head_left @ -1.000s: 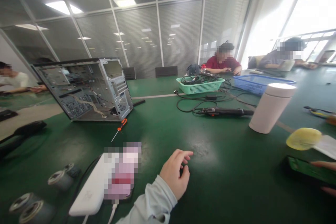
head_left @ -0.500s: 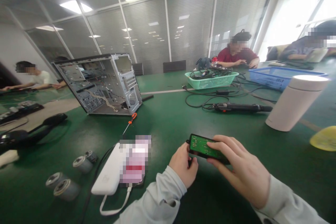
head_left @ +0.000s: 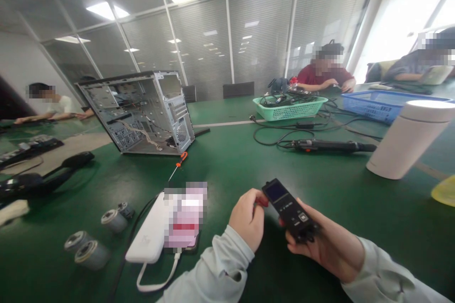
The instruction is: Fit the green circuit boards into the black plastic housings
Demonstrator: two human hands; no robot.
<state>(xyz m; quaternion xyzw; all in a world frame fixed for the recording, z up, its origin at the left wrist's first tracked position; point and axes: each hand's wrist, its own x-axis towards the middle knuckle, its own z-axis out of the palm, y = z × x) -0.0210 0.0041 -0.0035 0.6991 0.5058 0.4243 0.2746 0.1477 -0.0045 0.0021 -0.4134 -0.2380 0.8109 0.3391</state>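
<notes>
A black handheld electronic device (head_left: pixel 289 210) with a small dark screen and printed markings is tilted above the green table, front face up. Its lower end and underside rest in my right hand (head_left: pixel 329 241), whose fingers wrap round it from below. My left hand (head_left: pixel 246 218) has its fingers curled together at the device's upper left corner, the fingertips pinching the edge there. The back of the device is hidden now. To the left of my left hand lie a white power bank (head_left: pixel 146 234) and a phone (head_left: pixel 185 227), joined by a short white cable (head_left: pixel 156 289).
An open computer case (head_left: pixel 149 118) stands behind, with an orange-handled screwdriver (head_left: pixel 177 165) before it. Several metal cylinders (head_left: pixel 92 254) stand at left. An electric screwdriver (head_left: pixel 327 146), a pale bottle (head_left: pixel 408 142), a green basket (head_left: pixel 289 111) and a blue basket (head_left: pixel 377 104) are at right. Other people sit around.
The device has been turned over: its green circuit board faced up before, and now its black front does. My right hand has gone from lying over it to supporting it underneath.
</notes>
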